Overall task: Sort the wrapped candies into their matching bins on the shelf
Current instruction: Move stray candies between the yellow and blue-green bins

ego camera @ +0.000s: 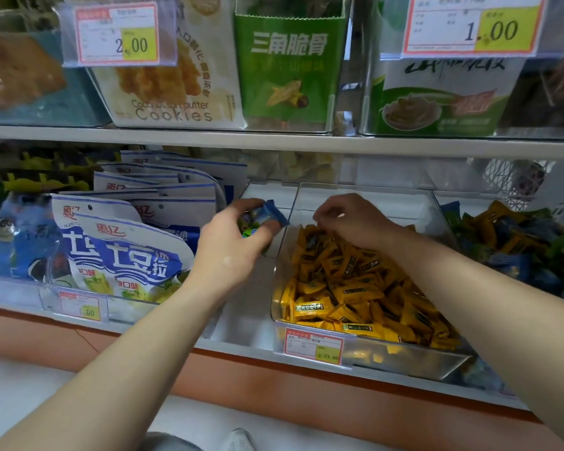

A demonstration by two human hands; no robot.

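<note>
My left hand (235,242) grips blue-wrapped candies (267,213). My right hand (349,219), just beside it, curls fingers onto yellow candies (349,288) beneath; whether it pinches one I cannot tell.

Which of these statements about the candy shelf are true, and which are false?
1. The left hand grips wrapped candies, one of them blue. True.
2. The clear bin under the right hand is filled with red candies. False: it holds yellow candies.
3. The heap of candies at the far right mixes blue, green and yellow wrappers. True.
4. The blue and white snack bags stand to the right of the yellow candies. False: they stand to the left.
</note>
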